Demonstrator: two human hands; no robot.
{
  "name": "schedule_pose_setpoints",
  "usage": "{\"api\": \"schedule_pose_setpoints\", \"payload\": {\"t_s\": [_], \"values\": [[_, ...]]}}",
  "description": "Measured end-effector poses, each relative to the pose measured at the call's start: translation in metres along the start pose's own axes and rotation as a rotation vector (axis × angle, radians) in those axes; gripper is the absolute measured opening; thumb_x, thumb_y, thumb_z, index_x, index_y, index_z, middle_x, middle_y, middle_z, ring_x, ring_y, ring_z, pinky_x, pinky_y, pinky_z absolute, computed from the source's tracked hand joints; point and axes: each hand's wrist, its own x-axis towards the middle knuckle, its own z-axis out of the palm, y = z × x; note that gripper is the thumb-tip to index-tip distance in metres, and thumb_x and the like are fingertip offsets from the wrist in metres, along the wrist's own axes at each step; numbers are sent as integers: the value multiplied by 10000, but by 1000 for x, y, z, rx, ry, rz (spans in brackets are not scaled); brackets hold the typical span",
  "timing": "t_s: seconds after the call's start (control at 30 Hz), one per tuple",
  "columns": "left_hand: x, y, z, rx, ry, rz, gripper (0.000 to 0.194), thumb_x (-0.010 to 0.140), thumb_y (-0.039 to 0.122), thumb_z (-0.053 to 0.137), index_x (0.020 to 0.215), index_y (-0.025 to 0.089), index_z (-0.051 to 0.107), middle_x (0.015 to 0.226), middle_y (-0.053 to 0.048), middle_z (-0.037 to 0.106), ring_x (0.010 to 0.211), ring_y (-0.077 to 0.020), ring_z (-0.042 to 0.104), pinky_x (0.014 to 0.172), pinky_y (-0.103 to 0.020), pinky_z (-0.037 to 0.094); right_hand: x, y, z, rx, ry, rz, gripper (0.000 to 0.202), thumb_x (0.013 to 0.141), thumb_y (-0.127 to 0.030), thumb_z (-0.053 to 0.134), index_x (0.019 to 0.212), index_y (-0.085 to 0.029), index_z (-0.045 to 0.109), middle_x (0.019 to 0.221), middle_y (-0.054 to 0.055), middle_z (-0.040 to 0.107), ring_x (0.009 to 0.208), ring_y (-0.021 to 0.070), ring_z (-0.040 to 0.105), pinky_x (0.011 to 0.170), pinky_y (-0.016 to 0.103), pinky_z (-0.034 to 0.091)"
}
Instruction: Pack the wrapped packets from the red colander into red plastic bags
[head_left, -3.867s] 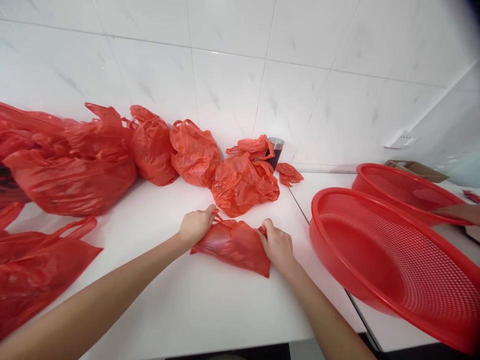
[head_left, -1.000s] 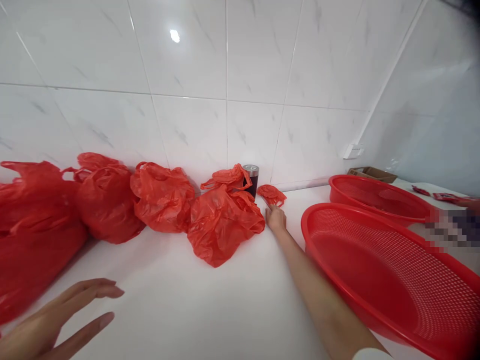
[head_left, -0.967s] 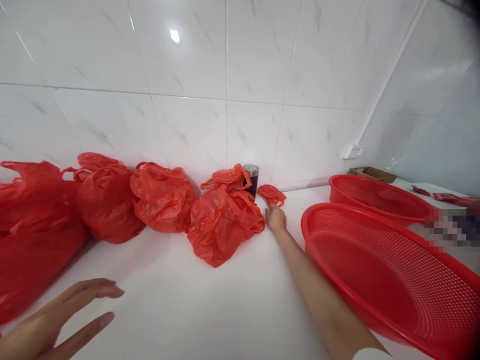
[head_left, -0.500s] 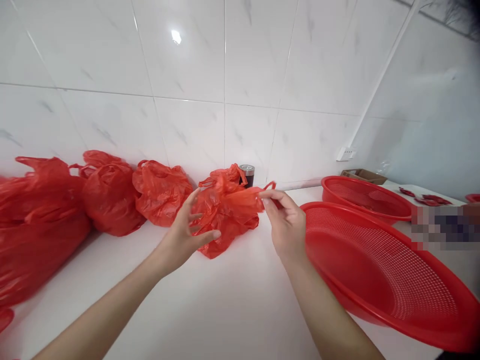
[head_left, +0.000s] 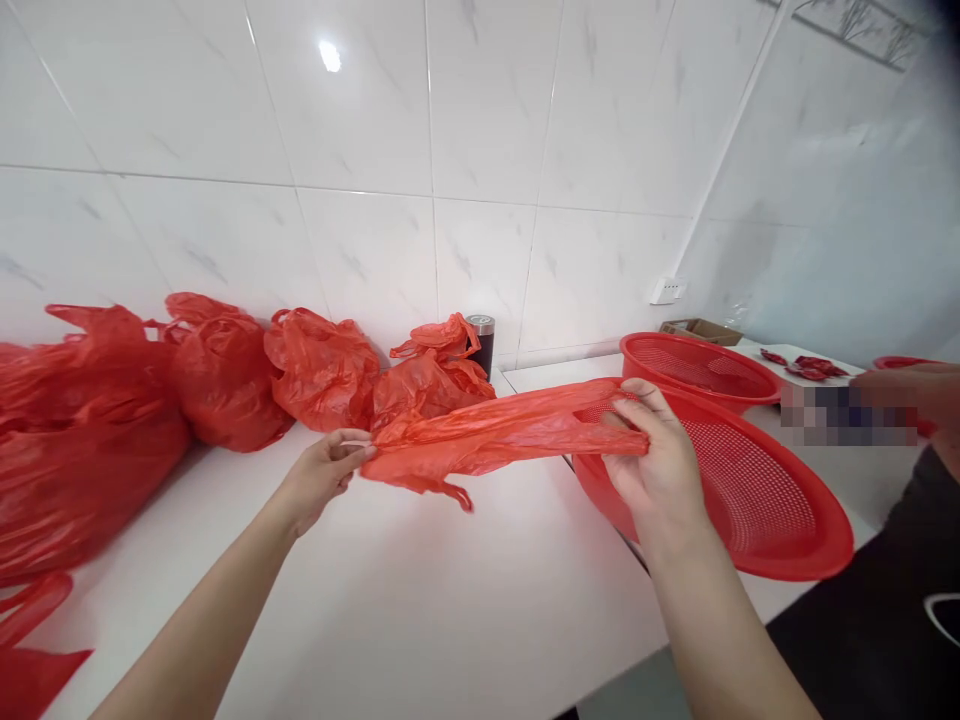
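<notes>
A thin red plastic bag (head_left: 495, 430) is stretched sideways above the white table, with one loose handle hanging below it. My left hand (head_left: 326, 475) pinches its left end between thumb and fingers. At the other end, my right hand (head_left: 660, 450) is closed on the bag near its handle loop, the fingers partly behind the film. Just behind the stretched bag sits a crumpled red plastic bag (head_left: 424, 385) against the wall. The large red perforated basket (head_left: 757, 490) lies beyond my right hand, partly covered by it.
Full red bags (head_left: 229, 385) line the wall at left. A dark lidded cup (head_left: 482, 345) stands behind the bags. Another red basket (head_left: 701, 365), a cardboard box (head_left: 701, 330) and small red packets (head_left: 814, 368) are at right. Another person's arm (head_left: 911, 385) reaches in there.
My left hand, open before, has taken hold of the bag. My right hand has moved right, and the bag is now stretched out, away from the crumpled one. The view has shifted right.
</notes>
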Motion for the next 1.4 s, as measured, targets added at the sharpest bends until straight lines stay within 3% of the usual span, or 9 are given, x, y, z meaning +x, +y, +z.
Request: {"api": "schedule_pose_setpoints", "payload": {"t_s": [0.17,0.33,0.5,0.6,0.7,0.83,1.07,1.27,1.4], "values": [[-48,10,43,99,361,470,231,796,401,626,947,236,572,1000,-30,603,953,-199,586,867,-373,468,-29,9,31,-190,-81,-31,134,767,-220,639,866,-242,552,618,-71,484,489,64,407,453,184,328],[-80,-1,116,641,231,843,195,839,222,561,1009,235,657,1403,-117,413,1263,-327,424,995,-517,385,-80,28,65,-197,-449,185,87,871,-311,552,934,-267,512,578,-86,484,454,73,384,427,188,324],[-39,-29,61,776,302,528,293,898,233,456,1116,254,650,1197,-100,588,1043,-289,582,872,-466,473,-73,-1,27,-238,-282,85,127,851,-276,583,975,-258,561,470,-105,359,422,62,308,429,179,301],[-58,-12,37,604,346,407,201,880,316,513,1034,241,617,1068,-62,616,891,-237,620,767,-398,513,-56,-15,7,-242,-92,-7,136,840,-231,573,972,-262,566,477,-98,365,437,65,322,438,183,300],[-111,11,68,437,389,716,153,853,319,578,980,234,564,1033,-61,582,976,-235,584,843,-399,493,-62,-9,19,-304,-148,4,168,850,-216,539,1007,-275,558,479,-97,392,428,68,339,424,184,294],[-140,2,120,597,143,910,196,821,190,586,1010,242,596,1314,-107,453,1157,-294,484,894,-453,462,-93,1,49,-238,-398,123,184,878,-233,500,1048,-287,543,472,-108,386,391,58,297,396,178,281],[-100,-24,60,753,341,544,172,882,224,505,1015,258,609,1153,-73,580,959,-272,581,655,-370,491,-81,-13,17,-238,-171,12,198,858,-189,515,1022,-283,572,463,-100,352,422,73,335,426,193,297],[-148,-1,109,540,213,930,101,813,218,635,911,220,611,1244,-111,496,1172,-301,487,935,-481,434,-101,0,38,-207,-303,64,210,879,-176,490,1044,-292,548,479,-105,382,408,58,323,409,171,293],[-120,-29,102,740,307,892,111,834,161,566,857,194,670,1277,-130,532,1107,-321,532,879,-482,465,-110,-4,36,-185,-341,49,194,899,-207,501,1061,-302,547,469,-108,380,386,58,325,396,172,292]]}}
